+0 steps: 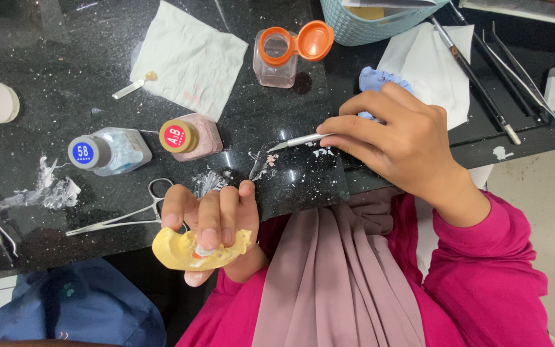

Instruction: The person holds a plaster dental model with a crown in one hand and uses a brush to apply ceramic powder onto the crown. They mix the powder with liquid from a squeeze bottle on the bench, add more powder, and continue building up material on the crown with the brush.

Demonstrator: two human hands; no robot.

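My left hand (216,222) grips a yellow dental cast (175,249) at the near edge of the black countertop (65,83), fingers curled over its top where pink and white material shows. My right hand (399,138) holds a thin metal instrument (300,141) like a pen. Its pointed tip rests on the counter beside small pinkish-white scraps (266,162).
Two small bottles, one with a blue cap (83,153) and one with a gold-and-red cap (176,135), lie left of centre. Also present: an open orange-lidded jar (281,54), white tissues (191,58), metal forceps (123,215), a teal basket (380,22), and long tools (483,83) at right.
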